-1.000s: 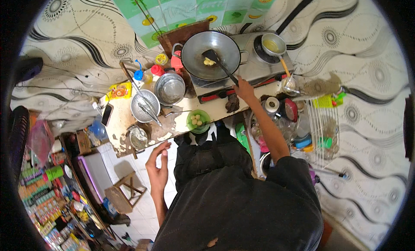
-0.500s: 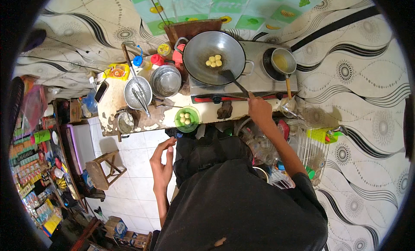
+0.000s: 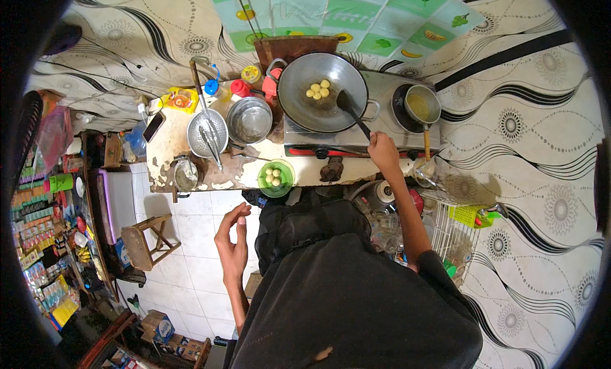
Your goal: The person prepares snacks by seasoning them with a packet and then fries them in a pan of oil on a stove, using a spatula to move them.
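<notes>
My right hand [image 3: 384,151] grips the handle of a black spatula [image 3: 347,107], whose blade rests inside a large metal wok [image 3: 300,112] on the stove [image 3: 398,143], right of several pale yellow balls [image 3: 318,90]. My left hand [image 3: 233,240] hangs below the counter's edge, fingers loosely curved, holding nothing. Nearest it on the counter is a green bowl [image 3: 287,183] holding several more pale balls [image 3: 272,173]. A small pot of yellowish liquid [image 3: 417,104] with a wooden handle sits on the right burner.
The worn counter [image 3: 232,175] holds a colander [image 3: 207,143], a metal pot [image 3: 248,121], bottles [image 3: 239,88], a phone [image 3: 154,127] and a small pot [image 3: 185,177]. A wire rack [image 3: 449,242] is right, a wooden stool [image 3: 146,242] lower left, crowded shelves [image 3: 44,229] far left.
The spatula blade has moved from over the balls toward the wok's right side, leaving them uncovered. My right hand has moved rightward with it. The whole view has shifted slightly.
</notes>
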A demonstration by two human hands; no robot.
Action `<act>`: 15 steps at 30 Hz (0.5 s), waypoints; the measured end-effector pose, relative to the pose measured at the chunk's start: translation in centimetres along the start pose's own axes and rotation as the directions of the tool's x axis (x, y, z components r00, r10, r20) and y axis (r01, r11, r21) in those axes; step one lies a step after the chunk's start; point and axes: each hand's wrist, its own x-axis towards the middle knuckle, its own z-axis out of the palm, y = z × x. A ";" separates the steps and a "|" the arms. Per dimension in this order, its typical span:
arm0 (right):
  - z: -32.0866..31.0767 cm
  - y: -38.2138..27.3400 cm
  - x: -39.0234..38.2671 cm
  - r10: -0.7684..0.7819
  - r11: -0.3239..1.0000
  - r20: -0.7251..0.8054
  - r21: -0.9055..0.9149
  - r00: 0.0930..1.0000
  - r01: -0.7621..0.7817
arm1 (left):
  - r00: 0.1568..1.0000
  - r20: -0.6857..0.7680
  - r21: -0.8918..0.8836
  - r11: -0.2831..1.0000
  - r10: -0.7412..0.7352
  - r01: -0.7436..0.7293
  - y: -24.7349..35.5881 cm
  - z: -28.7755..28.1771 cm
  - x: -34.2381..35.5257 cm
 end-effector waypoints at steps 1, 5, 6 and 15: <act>0.3 0.2 1.0 0.020 0.999 -0.013 0.033 1.000 -0.019 | 1.000 0.017 0.008 1.000 0.015 -0.015 0.2 0.0 0.2; 2.9 2.0 4.0 0.089 0.987 0.082 0.126 0.993 -0.099 | 0.999 0.035 0.047 0.998 0.027 -0.029 0.6 -0.2 0.6; 3.5 2.7 4.2 0.095 0.980 0.075 0.166 0.993 -0.107 | 0.999 0.029 0.034 0.999 0.036 -0.037 0.4 -0.2 0.7; 2.4 4.0 1.0 -0.063 0.970 -0.008 0.236 0.998 0.063 | 1.000 -0.017 -0.009 1.000 -0.017 0.017 -0.7 -1.1 0.3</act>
